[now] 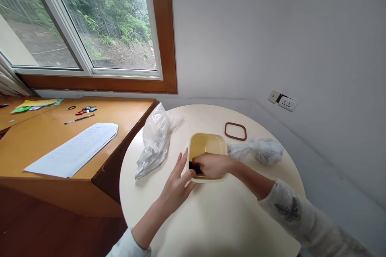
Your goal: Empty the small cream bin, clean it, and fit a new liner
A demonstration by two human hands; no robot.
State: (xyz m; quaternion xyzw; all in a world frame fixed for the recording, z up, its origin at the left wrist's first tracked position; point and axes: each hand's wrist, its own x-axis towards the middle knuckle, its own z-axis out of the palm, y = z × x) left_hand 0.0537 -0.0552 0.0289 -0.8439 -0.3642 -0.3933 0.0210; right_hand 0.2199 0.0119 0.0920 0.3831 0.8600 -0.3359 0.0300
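A yellow plastic container (pixel 208 140) with a pale rim sits on the round table. My left hand (pixel 176 188) steadies its near left corner, fingers along the outer wall and thumb at the rim. Reaching down inside is my right hand (pixel 212 164), its fingers curled at a small dark item (pixel 195 167) in the left part of the container. The hand covers much of that item, so its kind is not clear. Behind the container, to the right, lies a brown rounded rectangular frame (pixel 235 139), perhaps a lid with a see-through middle.
A crumpled clear plastic bag (pixel 155 136) rests on the left of the white round table (pixel 223 217). Right of the container is a knotted plastic bag (pixel 267 151). A wooden desk (pixel 120 106) stands left, holding paper sheets (pixel 75 148), a pen (pixel 79 119) and keys (pixel 86 110).
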